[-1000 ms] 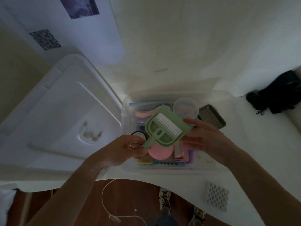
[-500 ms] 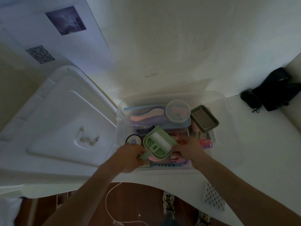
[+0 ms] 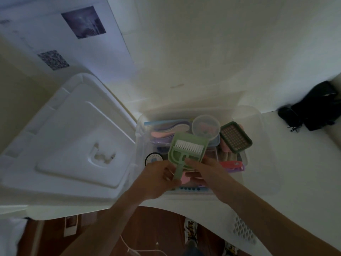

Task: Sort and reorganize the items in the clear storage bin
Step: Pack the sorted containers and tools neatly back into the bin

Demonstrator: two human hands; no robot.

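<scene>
Head view, dim light. Clear bin (image 3: 262, 145) sits on a white table (image 3: 304, 172), lid (image 3: 73, 141) off and lying to its left.

Green dustpan (image 3: 188, 150) with a white brush (image 3: 188, 147) nested in it is held above the bin's front half, handle pointing toward the person, pan mouth toward the wall. Left hand (image 3: 156, 178) grips the handle, fingers curled round it. Right hand (image 3: 208, 172) meets the pan at its near right edge, thumb on top by the handle root; the remaining fingers are under the pan and hidden. The two hands sit close together, either side of the handle.

Inside the bin, behind the dustpan: round clear tub (image 3: 205, 126), dark green grid tray (image 3: 235, 136) tilted at the right, a zip bag (image 3: 166, 126) of pastel items at the back. Left of the pan, a round black-rimmed disc (image 3: 153, 158). Under the right hand: pink round piece (image 3: 185, 179), red and purple items (image 3: 234, 166), too blurred to name.

White lattice piece (image 3: 243, 231) on the table's near edge. Black bag (image 3: 313, 108) at far right.
</scene>
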